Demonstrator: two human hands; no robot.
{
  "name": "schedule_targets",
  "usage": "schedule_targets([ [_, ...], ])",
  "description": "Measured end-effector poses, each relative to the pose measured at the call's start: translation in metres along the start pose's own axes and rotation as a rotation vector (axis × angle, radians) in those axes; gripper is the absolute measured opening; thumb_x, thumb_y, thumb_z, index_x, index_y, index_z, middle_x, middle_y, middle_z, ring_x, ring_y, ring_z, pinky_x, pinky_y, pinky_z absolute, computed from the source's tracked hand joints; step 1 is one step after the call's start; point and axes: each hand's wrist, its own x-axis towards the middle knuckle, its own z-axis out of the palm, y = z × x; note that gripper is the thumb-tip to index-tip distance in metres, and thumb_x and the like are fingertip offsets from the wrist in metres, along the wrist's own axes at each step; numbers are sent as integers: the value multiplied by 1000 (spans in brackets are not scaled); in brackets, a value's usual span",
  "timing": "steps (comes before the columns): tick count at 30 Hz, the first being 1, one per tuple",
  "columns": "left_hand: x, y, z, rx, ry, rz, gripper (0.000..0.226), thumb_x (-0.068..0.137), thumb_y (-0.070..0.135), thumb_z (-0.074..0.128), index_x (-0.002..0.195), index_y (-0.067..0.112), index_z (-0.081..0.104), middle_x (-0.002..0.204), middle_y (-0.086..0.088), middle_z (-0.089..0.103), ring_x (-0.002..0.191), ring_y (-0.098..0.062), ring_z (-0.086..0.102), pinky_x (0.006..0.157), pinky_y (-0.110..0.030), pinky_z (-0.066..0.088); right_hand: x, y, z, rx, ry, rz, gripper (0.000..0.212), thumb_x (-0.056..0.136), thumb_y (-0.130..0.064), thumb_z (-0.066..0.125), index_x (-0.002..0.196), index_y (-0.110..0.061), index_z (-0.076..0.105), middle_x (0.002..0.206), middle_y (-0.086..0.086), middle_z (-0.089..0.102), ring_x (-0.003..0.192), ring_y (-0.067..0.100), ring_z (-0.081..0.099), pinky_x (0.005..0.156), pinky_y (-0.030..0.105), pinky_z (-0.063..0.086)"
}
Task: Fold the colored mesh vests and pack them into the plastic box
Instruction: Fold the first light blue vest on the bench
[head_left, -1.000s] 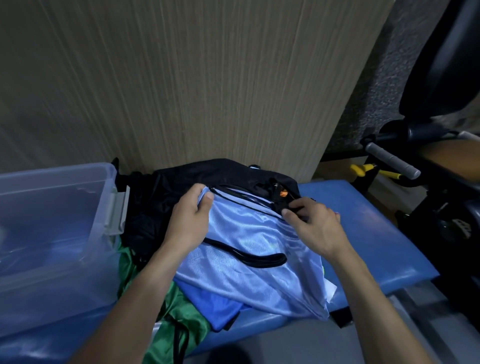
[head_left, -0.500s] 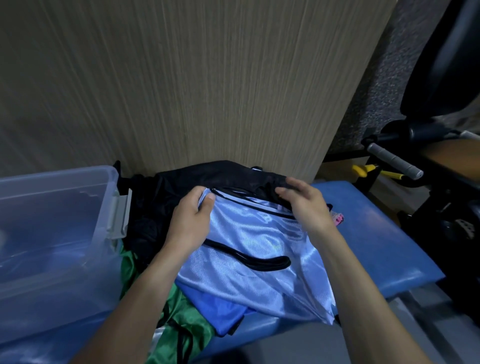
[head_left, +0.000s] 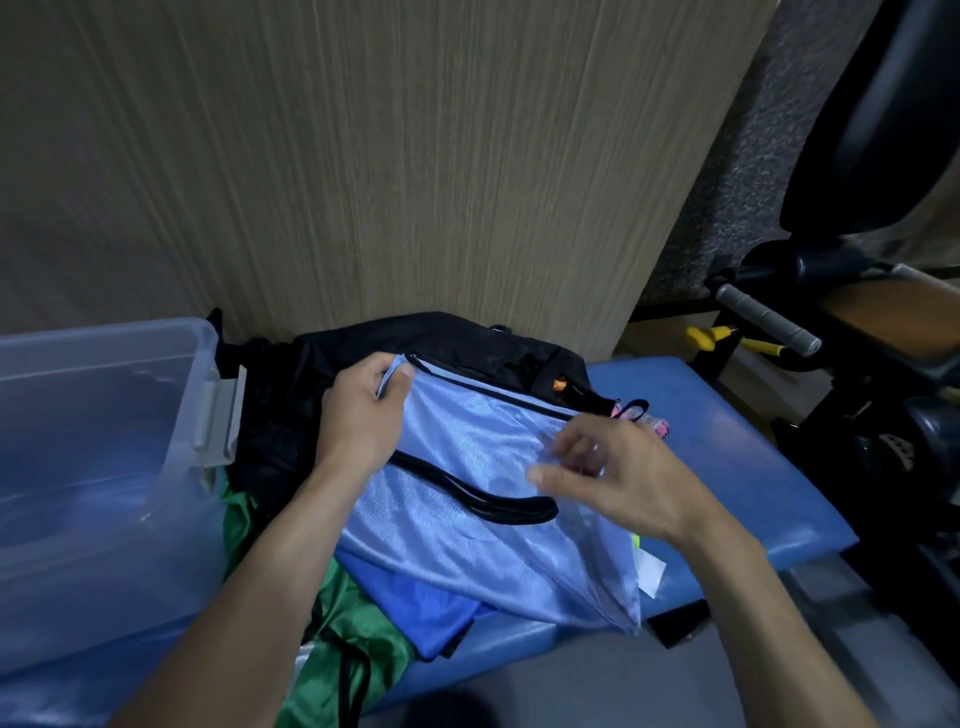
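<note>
**Desk:** Where is the vest, and which way does it run?

**Photographer:** A light blue mesh vest (head_left: 467, 499) lies spread over a heap of other garments on the blue padded counter (head_left: 727, 457). Its long axis runs from the far left, by the black-trimmed top edge, down to the near right corner, which hangs at the counter's front edge. A black-edged armhole (head_left: 493, 499) curves across its middle.

**Desk:** And the hands?

**Photographer:** They are apart. The left hand (head_left: 363, 415) pinches the vest's far left corner, thumb and fingers curled on the fabric. The right hand (head_left: 618, 478) is blurred; its fingers appear to pinch the sheer fabric at the right edge, lifted a little off the pile.

**Desk:** What surrounds it?

**Photographer:** A black garment (head_left: 415, 343) lies bunched behind the vest against the wood-grain panel (head_left: 415, 156). A darker blue vest (head_left: 421, 603) and a green vest (head_left: 358, 639) poke out beneath at the near left. The clear plastic box (head_left: 104, 467), with a grey latch, stands at the left, just beside the pile. Pink fabric (head_left: 654, 423) peeps out at the vest's far right. To the right stands dark exercise equipment (head_left: 857, 364) with a yellow-handled tool (head_left: 717, 338) behind the counter.
</note>
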Motion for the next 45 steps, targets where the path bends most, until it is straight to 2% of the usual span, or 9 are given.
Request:
schedule_targets([
  [3, 1, 1, 0, 8, -3, -22, 35, 103, 33, 55, 88, 2, 59, 63, 3, 34, 59, -11, 31, 59, -32, 32, -7, -3, 15, -58, -181, 99, 48, 67, -63, 86, 98, -33, 65, 87, -11, 69, 76, 2, 64, 68, 22, 51],
  [8, 3, 1, -1, 7, 4, -47, 39, 103, 33, 55, 86, -2, 55, 60, 8, 33, 58, -8, 30, 57, -30, 30, -18, -10, 36, 83, -201, -49, 30, 74, -24, 89, 90, -25, 64, 70, -16, 62, 61, 3, 54, 60, 21, 43],
  [16, 4, 1, -3, 71, 13, 10, 36, 103, 29, 55, 80, 2, 55, 58, 5, 35, 55, -10, 29, 54, -30, 29, -49, -7, 54, 108, -458, -150, 45, 80, -24, 87, 119, -26, 65, 94, -2, 68, 80, 12, 65, 74, 23, 53],
  [22, -3, 2, -9, 368, 30, 267, 28, 104, 25, 53, 83, 7, 54, 65, -3, 53, 62, -26, 51, 64, -39, 45, -54, 34, -8, 89, -225, 166, 10, 86, -13, 78, 83, -12, 68, 76, 5, 71, 60, 12, 64, 64, 41, 61],
  [27, -9, 2, -9, 410, -4, 317, 27, 106, 26, 50, 120, 6, 61, 107, -10, 67, 97, -28, 63, 83, -42, 51, -75, 57, -9, 73, -395, 486, 58, 73, -34, 90, 92, 9, 56, 85, 27, 68, 63, 21, 64, 61, 36, 58],
  [31, -12, -3, -10, 400, -21, 304, 19, 105, 24, 51, 95, 7, 55, 88, -6, 59, 83, -28, 58, 73, -43, 47, -95, 55, 19, -27, -226, 421, 54, 61, -36, 94, 86, -14, 51, 68, -2, 67, 51, 11, 58, 50, 33, 53],
  [34, -14, -5, -10, 372, -33, 262, 24, 104, 23, 52, 85, 9, 49, 79, -3, 54, 75, -26, 55, 67, -39, 42, -112, 59, 43, -204, 26, 263, 49, 67, -44, 85, 83, -27, 43, 71, -8, 65, 63, 13, 61, 62, 41, 54],
  [38, -17, -6, -9, 352, -47, 226, 25, 105, 23, 52, 84, 9, 49, 76, -3, 53, 71, -23, 54, 64, -38, 41, -136, 68, 72, -328, 213, 93, 39, 81, -51, 67, 93, -32, 36, 69, -13, 54, 61, 18, 56, 55, 39, 49],
  [45, -11, 0, -10, 344, 7, 155, 22, 104, 19, 50, 98, 3, 64, 72, -2, 56, 79, -33, 57, 71, -33, 38, -144, 70, 62, -156, 76, 66, 12, 84, -33, 56, 96, -34, 58, 70, -26, 56, 59, -1, 50, 62, 31, 49],
])
